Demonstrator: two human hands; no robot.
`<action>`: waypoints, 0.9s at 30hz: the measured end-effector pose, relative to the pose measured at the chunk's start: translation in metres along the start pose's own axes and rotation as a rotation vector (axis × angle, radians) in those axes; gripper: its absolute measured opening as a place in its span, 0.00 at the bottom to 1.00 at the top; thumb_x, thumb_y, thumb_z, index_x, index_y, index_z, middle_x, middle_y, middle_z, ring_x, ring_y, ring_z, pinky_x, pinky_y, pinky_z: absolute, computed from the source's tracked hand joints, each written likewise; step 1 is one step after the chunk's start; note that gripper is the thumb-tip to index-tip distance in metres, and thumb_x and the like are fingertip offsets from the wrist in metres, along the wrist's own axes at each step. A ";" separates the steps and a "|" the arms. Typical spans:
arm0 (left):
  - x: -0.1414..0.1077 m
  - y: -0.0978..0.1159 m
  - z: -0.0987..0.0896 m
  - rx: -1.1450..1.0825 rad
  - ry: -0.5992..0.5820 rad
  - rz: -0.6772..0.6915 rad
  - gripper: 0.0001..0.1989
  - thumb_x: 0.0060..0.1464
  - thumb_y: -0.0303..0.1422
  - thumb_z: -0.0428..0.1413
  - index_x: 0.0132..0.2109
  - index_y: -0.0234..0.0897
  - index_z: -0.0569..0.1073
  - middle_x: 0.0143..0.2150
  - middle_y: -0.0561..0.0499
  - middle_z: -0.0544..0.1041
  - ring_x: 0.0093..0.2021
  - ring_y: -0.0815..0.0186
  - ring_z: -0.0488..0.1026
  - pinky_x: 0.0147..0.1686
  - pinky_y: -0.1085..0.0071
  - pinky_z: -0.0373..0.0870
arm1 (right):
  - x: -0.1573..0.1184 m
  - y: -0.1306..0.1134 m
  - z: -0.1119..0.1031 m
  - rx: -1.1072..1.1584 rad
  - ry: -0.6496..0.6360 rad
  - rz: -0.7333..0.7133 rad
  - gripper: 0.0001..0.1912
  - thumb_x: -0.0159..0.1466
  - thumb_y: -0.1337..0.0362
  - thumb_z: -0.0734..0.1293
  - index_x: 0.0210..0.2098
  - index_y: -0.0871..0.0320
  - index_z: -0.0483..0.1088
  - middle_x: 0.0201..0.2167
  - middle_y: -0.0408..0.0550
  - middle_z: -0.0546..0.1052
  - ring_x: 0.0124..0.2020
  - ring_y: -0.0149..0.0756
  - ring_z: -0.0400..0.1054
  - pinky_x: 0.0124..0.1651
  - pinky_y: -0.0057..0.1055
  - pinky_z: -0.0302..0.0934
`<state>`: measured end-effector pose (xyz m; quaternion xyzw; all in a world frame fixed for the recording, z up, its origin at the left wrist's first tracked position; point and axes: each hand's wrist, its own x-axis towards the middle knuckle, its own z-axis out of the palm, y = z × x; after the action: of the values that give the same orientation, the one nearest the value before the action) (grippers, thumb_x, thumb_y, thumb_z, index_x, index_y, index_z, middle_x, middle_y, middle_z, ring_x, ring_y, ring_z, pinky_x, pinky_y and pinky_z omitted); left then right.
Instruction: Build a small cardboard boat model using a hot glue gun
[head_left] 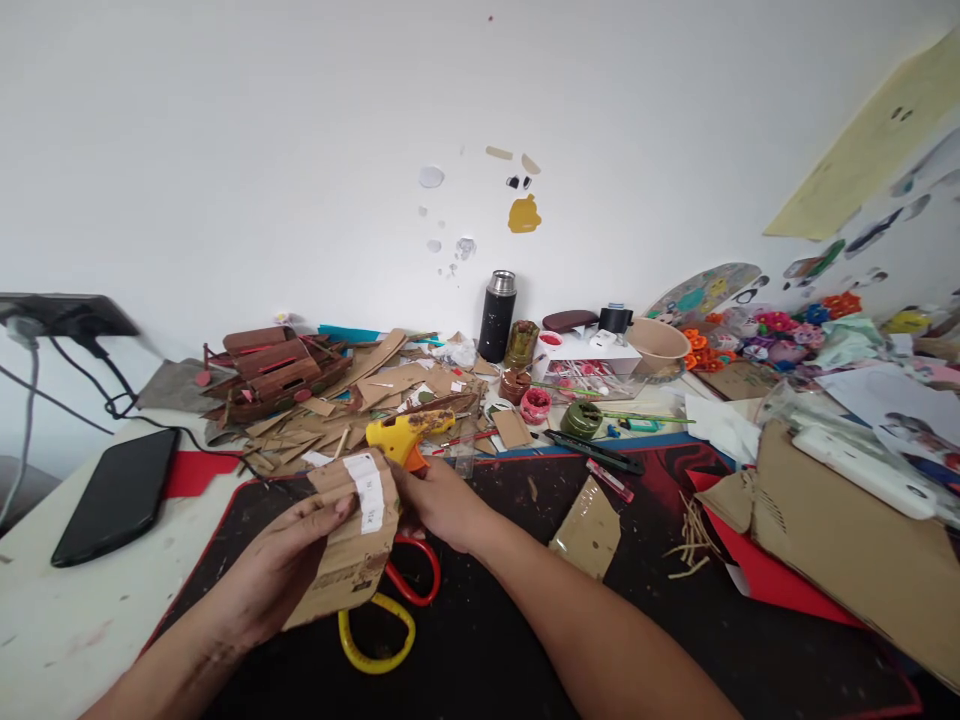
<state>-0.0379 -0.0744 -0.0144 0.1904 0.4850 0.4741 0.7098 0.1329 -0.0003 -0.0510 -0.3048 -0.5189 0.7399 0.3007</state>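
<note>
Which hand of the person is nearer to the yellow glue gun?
Right. The right hand is just below the yellow glue gun, partly hidden behind the cardboard piece. The left hand is farther away, lower and to the left in the picture, holding that piece.

Cardboard piece (346, 565): brown, cut to an irregular outline, faint ridges across face. White paper label (369, 503) with dark characters near upper end; dark printed marks and brown staining toward lower right edge. Held tilted over dark mat (480, 650), upper end leaning right.
</note>
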 end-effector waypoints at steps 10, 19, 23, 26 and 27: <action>-0.007 0.018 -0.013 0.444 0.154 0.282 0.24 0.40 0.45 0.77 0.43 0.39 0.86 0.39 0.45 0.88 0.38 0.49 0.84 0.36 0.65 0.82 | -0.004 -0.010 -0.001 -0.079 0.165 -0.186 0.31 0.66 0.36 0.72 0.55 0.53 0.75 0.36 0.46 0.77 0.30 0.37 0.74 0.29 0.31 0.65; -0.013 0.026 -0.009 0.776 0.037 0.292 0.28 0.46 0.60 0.69 0.42 0.40 0.86 0.40 0.45 0.85 0.38 0.51 0.82 0.37 0.63 0.82 | -0.004 -0.011 -0.001 -0.105 0.196 -0.169 0.30 0.70 0.42 0.71 0.65 0.51 0.73 0.41 0.47 0.78 0.26 0.32 0.69 0.24 0.28 0.60; -0.004 0.020 -0.020 0.897 -0.030 0.367 0.22 0.51 0.54 0.68 0.42 0.42 0.86 0.45 0.45 0.85 0.46 0.49 0.81 0.45 0.65 0.82 | -0.007 -0.013 -0.001 -0.261 0.233 -0.293 0.24 0.70 0.49 0.73 0.62 0.51 0.77 0.41 0.46 0.78 0.33 0.33 0.70 0.37 0.30 0.65; -0.002 0.018 -0.027 0.920 0.026 0.457 0.18 0.48 0.51 0.71 0.39 0.43 0.87 0.49 0.45 0.84 0.54 0.46 0.78 0.51 0.67 0.79 | -0.009 -0.015 0.000 -0.316 0.206 -0.298 0.21 0.72 0.49 0.71 0.60 0.50 0.79 0.43 0.47 0.80 0.38 0.37 0.73 0.44 0.34 0.67; -0.003 0.018 -0.028 0.929 0.035 0.458 0.18 0.49 0.51 0.71 0.40 0.44 0.87 0.49 0.46 0.84 0.53 0.46 0.79 0.51 0.67 0.79 | -0.009 -0.015 0.000 -0.326 0.201 -0.293 0.21 0.72 0.48 0.71 0.59 0.50 0.79 0.43 0.48 0.81 0.39 0.39 0.73 0.45 0.35 0.67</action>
<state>-0.0710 -0.0736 -0.0127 0.5785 0.6021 0.3552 0.4203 0.1409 -0.0031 -0.0353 -0.3429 -0.6375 0.5607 0.4020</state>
